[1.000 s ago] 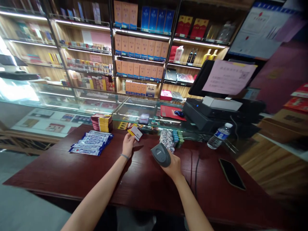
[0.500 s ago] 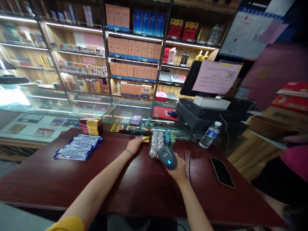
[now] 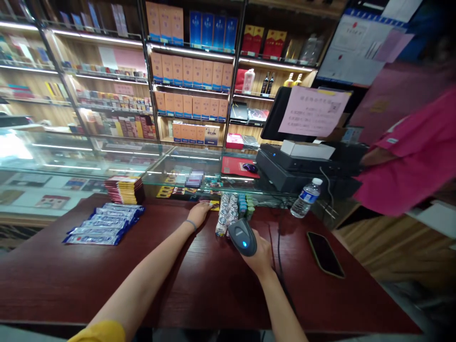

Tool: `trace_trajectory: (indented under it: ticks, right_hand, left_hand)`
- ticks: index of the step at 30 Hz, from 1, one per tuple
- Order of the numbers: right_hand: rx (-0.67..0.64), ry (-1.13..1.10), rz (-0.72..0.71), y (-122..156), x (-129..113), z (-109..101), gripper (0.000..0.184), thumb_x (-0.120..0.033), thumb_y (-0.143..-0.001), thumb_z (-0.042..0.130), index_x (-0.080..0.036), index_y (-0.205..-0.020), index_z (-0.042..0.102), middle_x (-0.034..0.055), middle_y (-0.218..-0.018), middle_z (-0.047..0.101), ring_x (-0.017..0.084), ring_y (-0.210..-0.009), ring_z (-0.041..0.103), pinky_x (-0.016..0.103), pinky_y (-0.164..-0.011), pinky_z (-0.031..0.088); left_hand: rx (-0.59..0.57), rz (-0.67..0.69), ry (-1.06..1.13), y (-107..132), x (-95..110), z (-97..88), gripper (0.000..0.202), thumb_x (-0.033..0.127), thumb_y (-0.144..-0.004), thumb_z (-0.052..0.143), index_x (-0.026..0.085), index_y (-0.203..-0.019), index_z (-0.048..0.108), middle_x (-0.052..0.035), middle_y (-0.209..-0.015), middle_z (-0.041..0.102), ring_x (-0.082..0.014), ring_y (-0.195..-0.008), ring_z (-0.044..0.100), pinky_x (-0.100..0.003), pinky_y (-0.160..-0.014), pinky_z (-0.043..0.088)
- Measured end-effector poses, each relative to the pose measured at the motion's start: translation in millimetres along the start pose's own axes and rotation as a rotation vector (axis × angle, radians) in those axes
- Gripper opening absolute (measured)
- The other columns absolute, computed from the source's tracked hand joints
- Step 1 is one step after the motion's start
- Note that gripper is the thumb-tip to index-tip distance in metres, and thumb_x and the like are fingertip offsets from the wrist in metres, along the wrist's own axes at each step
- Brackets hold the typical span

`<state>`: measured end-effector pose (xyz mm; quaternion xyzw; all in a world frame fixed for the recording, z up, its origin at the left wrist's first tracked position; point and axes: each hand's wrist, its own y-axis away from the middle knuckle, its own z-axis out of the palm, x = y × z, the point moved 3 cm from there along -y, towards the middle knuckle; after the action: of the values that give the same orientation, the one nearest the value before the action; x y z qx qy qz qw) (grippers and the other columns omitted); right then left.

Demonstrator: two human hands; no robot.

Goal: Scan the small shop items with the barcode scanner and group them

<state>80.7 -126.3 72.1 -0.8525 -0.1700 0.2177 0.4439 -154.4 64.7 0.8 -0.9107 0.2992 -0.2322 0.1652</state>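
My right hand [image 3: 261,254] is wrapped round a dark handheld barcode scanner [image 3: 242,236] with a blue light lit on it. Just beyond the scanner stand silver-topped rolls or small bottles [image 3: 223,216] in rows, with blue and green ones [image 3: 245,205] beside them. At the far edge of the table, my left hand [image 3: 198,214] reaches to a small yellow and dark packet [image 3: 214,205] and has its fingers closed on it; part of the packet is hidden. Blue and silver packets [image 3: 103,223] lie in an overlapping row to the left, near a stack of red and yellow packs [image 3: 124,189].
A water bottle [image 3: 306,197] and a phone [image 3: 325,254] are on the right of the brown table [image 3: 142,280]. Behind are a glass counter [image 3: 171,164], a mouse [image 3: 250,167] and a monitor with a pink sheet [image 3: 309,111]. A person in a pink shirt [image 3: 409,161] is at right.
The view has shifted slightly. The person in pink has come up higher into view at the right. Both my hands keep nearly the same places and holds.
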Motion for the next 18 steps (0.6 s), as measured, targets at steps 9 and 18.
trace_trajectory:
  ticks: [9, 18]
  right_hand:
    - [0.015, 0.060, 0.041, -14, -29, 11, 0.034, -0.035, -0.082, 0.060, -0.016, -0.110, 0.061, 0.0040, -0.069, 0.070, 0.021, -0.059, 0.068, 0.028, -0.057, 0.050]
    - [0.061, 0.008, -0.083, -24, -75, 53, 0.034, -0.031, -0.079, 0.060, -0.016, -0.110, 0.062, 0.0041, -0.068, 0.069, 0.022, -0.056, 0.066, 0.029, -0.055, 0.051]
  left_hand:
    - [0.268, 0.058, 0.102, 36, -3, -39.3, 0.043, 0.007, -0.088, 0.052, 0.021, -0.126, 0.066, -0.0120, -0.125, 0.064, -0.0242, -0.120, 0.058, -0.046, -0.106, 0.049]
    - [0.481, -0.258, 0.018, 128, -76, -152.5, 0.042, 0.016, -0.092, 0.047, 0.024, -0.129, 0.063, -0.0125, -0.128, 0.060, -0.0267, -0.125, 0.052, -0.047, -0.113, 0.040]
